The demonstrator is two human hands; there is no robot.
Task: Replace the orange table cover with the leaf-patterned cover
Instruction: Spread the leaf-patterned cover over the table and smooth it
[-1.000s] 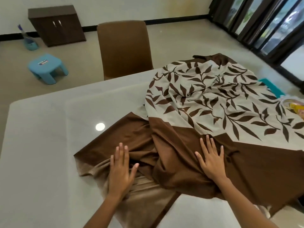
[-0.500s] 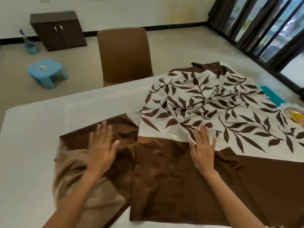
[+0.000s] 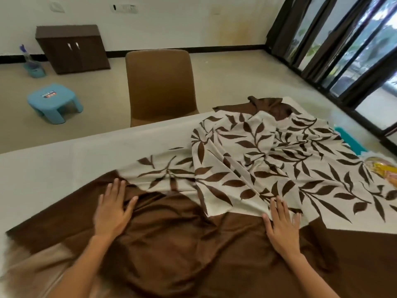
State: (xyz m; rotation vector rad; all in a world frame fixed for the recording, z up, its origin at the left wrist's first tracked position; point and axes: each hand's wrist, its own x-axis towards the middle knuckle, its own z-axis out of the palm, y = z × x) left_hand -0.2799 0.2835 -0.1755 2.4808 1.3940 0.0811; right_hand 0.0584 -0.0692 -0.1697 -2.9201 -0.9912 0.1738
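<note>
Hands: both are laid flat on the leaf-patterned cover [image 3: 247, 168], fingers straight and slightly spread, nothing gripped.
Left hand [image 3: 111, 208]: it is pressed on the brown border of the cover, on the side away from the windows [image 3: 343, 50], with the thumb angled out toward the other hand.
Right hand [image 3: 282, 224]: it is set nearer the windows, fingertips over the seam where the brown border meets the cream leaf print.
Spacing: the hands are held well apart, with a rumpled stretch of brown cloth between them.
Forearms: both are extended forward from the near edge, wrists low, palms down.
Cover: it is partly spread over the table [image 3: 53, 168], bunched and folded at the far end nearest the windows; the table's end away from the windows is left uncovered.
Orange cover: none is seen on the table, so it is judged already removed.
Step in hand: the cover is judged to be smoothed and spread outward.
How it is done well: palms should be kept flat and swept apart with even pressure, so that creases are pushed toward the edges rather than gathered; the folded far end should then be opened out away from the windows.
Nearby: a brown chair [image 3: 161, 82] is tucked at the far side.
</note>
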